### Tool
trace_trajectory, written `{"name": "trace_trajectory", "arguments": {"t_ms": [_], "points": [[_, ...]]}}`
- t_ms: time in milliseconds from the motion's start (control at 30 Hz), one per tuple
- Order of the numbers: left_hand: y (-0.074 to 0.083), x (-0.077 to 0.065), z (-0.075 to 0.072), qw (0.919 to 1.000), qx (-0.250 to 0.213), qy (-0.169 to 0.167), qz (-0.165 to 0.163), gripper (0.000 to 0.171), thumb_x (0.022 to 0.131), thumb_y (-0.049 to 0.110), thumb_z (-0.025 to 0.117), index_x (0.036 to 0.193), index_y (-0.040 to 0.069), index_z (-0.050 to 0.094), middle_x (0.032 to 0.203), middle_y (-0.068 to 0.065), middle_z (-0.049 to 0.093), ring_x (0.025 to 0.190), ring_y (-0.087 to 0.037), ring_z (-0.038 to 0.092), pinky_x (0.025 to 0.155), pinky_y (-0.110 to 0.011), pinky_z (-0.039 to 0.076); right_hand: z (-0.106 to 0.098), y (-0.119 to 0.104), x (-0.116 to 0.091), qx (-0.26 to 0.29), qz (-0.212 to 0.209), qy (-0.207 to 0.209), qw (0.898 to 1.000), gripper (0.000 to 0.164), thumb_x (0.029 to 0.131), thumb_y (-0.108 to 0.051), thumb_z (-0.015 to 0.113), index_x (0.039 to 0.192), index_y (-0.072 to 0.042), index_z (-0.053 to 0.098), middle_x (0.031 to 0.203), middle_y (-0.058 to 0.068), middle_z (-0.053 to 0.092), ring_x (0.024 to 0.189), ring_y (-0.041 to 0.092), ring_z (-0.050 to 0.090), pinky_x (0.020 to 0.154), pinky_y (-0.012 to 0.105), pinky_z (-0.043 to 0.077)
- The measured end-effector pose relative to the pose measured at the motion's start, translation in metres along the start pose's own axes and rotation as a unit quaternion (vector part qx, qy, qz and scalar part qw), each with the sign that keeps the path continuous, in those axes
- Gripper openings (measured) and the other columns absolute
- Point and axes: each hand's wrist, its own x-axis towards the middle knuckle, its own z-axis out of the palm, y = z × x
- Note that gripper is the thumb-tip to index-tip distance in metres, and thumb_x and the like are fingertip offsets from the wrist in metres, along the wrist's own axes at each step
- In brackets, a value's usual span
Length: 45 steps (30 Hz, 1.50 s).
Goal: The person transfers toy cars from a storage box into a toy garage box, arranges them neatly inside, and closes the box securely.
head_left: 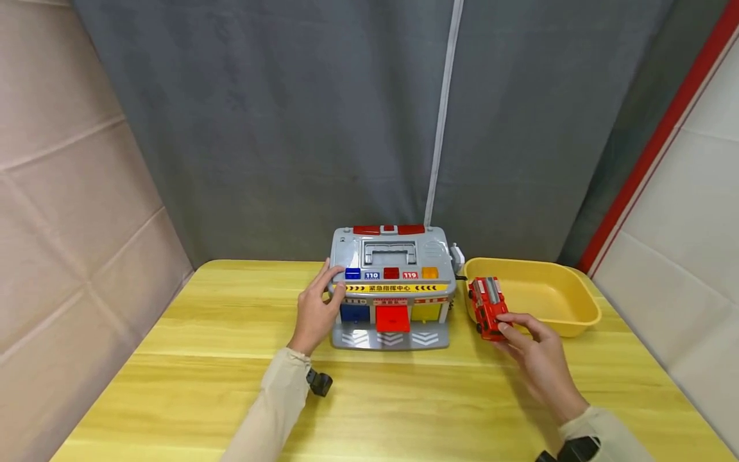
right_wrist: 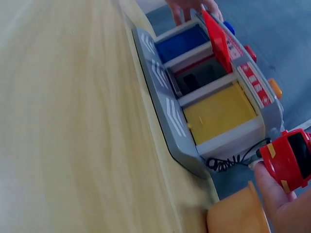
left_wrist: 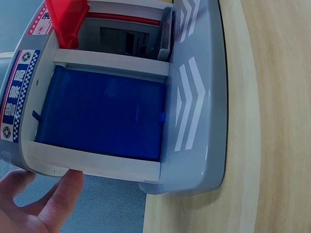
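A grey toy rescue station (head_left: 390,256) with a carry handle on its roof stands on the table. Its red door (head_left: 392,319) is swung up in the middle bay, between a blue door (left_wrist: 102,114) and a yellow door (right_wrist: 221,112), both closed. My left hand (head_left: 317,308) rests against the station's left side, fingertips at the roof edge near the blue button (head_left: 353,273). Between thumb and fingers, my right hand (head_left: 538,353) holds a red toy fire truck (head_left: 488,308) by its near end, tilted, over the left edge of a yellow tub.
The yellow tub (head_left: 562,305) sits right of the station on the wooden table (head_left: 404,404). A black coiled cord (right_wrist: 226,162) hangs at the station's right side. A grey curtain (head_left: 277,141) rises behind the table, with pale panels at left and right.
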Motion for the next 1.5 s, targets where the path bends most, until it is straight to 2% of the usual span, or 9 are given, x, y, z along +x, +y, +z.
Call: {"name": "trace_trajectory", "arguments": {"t_ms": [233, 433, 667, 800, 1000, 1200, 1267, 1367, 1500], "points": [[0.002, 0.001, 0.000, 1.0000, 0.003, 0.005, 0.002, 0.035, 0.101, 0.030, 0.057, 0.134, 0.022, 0.064, 0.160, -0.008, 0.042, 0.113, -0.030, 0.066, 0.076, -0.037, 0.058, -0.001, 0.006, -0.012, 0.033, 0.021, -0.048, 0.998, 0.024, 0.099, -0.002, 0.057, 0.102, -0.017, 0.076, 0.111, -0.005, 0.061, 0.091, 0.013, 0.071, 0.083, 0.028, 0.061], [0.003, 0.002, 0.001, 0.9999, 0.009, -0.002, -0.006, 0.035, 0.101, 0.032, 0.056, 0.134, 0.022, 0.063, 0.161, -0.006, 0.040, 0.130, -0.030, 0.060, 0.080, -0.036, 0.057, 0.007, 0.012, -0.017, 0.006, 0.062, -0.066, 0.996, 0.025, 0.100, -0.004, 0.056, 0.101, -0.020, 0.075, 0.126, 0.008, 0.051, 0.095, 0.015, 0.069, 0.086, 0.031, 0.061], [0.002, 0.000, 0.003, 0.9999, 0.010, 0.000, -0.008, 0.034, 0.101, 0.031, 0.056, 0.133, 0.023, 0.064, 0.161, -0.006, 0.041, 0.107, -0.030, 0.066, 0.071, -0.030, 0.054, 0.022, 0.018, -0.028, -0.019, 0.100, -0.057, 0.993, 0.023, 0.099, -0.002, 0.055, 0.107, -0.012, 0.074, 0.143, 0.020, 0.039, 0.103, 0.019, 0.064, 0.089, 0.035, 0.060], [0.001, 0.000, 0.003, 0.9999, 0.011, 0.001, -0.003, 0.034, 0.101, 0.032, 0.056, 0.133, 0.023, 0.063, 0.161, -0.005, 0.041, 0.115, -0.030, 0.065, 0.071, -0.028, 0.053, 0.032, 0.022, -0.036, -0.019, 0.106, -0.052, 0.993, 0.023, 0.098, 0.002, 0.054, 0.111, -0.004, 0.072, 0.145, 0.024, 0.037, 0.104, 0.023, 0.065, 0.090, 0.036, 0.060], [0.000, 0.000, 0.002, 0.9999, 0.014, 0.002, -0.001, 0.033, 0.101, 0.031, 0.056, 0.133, 0.024, 0.063, 0.161, -0.004, 0.040, 0.088, -0.026, 0.066, 0.065, -0.025, 0.050, 0.047, 0.028, -0.042, -0.024, 0.105, -0.056, 0.993, 0.022, 0.096, 0.004, 0.056, 0.115, 0.007, 0.067, 0.145, 0.026, 0.039, 0.104, 0.028, 0.066, 0.090, 0.037, 0.060], [-0.001, 0.001, 0.003, 0.9999, 0.012, 0.004, 0.001, 0.033, 0.101, 0.031, 0.056, 0.133, 0.023, 0.063, 0.161, -0.006, 0.040, 0.104, -0.028, 0.066, 0.070, -0.028, 0.051, 0.066, 0.032, -0.047, -0.016, 0.105, -0.076, 0.991, 0.023, 0.095, 0.003, 0.057, 0.116, 0.009, 0.065, 0.146, 0.025, 0.039, 0.110, 0.028, 0.063, 0.092, 0.038, 0.060], [-0.001, 0.000, 0.004, 0.9999, 0.012, 0.005, 0.002, 0.033, 0.102, 0.031, 0.056, 0.133, 0.023, 0.063, 0.161, -0.006, 0.040, 0.099, -0.028, 0.066, 0.068, -0.027, 0.050, 0.074, 0.033, -0.048, -0.010, 0.110, -0.086, 0.990, 0.023, 0.095, 0.002, 0.058, 0.116, 0.007, 0.066, 0.146, 0.024, 0.040, 0.110, 0.027, 0.063, 0.092, 0.038, 0.059], [-0.001, 0.000, 0.004, 0.9999, 0.010, 0.002, 0.001, 0.033, 0.102, 0.030, 0.055, 0.133, 0.024, 0.063, 0.161, -0.006, 0.040, 0.078, -0.023, 0.060, 0.063, -0.024, 0.048, 0.086, 0.036, -0.050, 0.001, 0.118, -0.093, 0.989, 0.024, 0.095, 0.001, 0.059, 0.117, 0.007, 0.065, 0.143, 0.025, 0.041, 0.107, 0.026, 0.064, 0.093, 0.039, 0.059], [-0.002, 0.001, 0.003, 1.0000, 0.009, -0.001, 0.000, 0.033, 0.102, 0.030, 0.054, 0.133, 0.024, 0.063, 0.161, -0.004, 0.039, 0.068, -0.017, 0.053, 0.059, -0.022, 0.046, 0.100, 0.039, -0.049, 0.012, 0.128, -0.097, 0.987, 0.025, 0.095, 0.000, 0.059, 0.119, 0.007, 0.064, 0.143, 0.026, 0.041, 0.105, 0.026, 0.066, 0.095, 0.042, 0.058]]}}
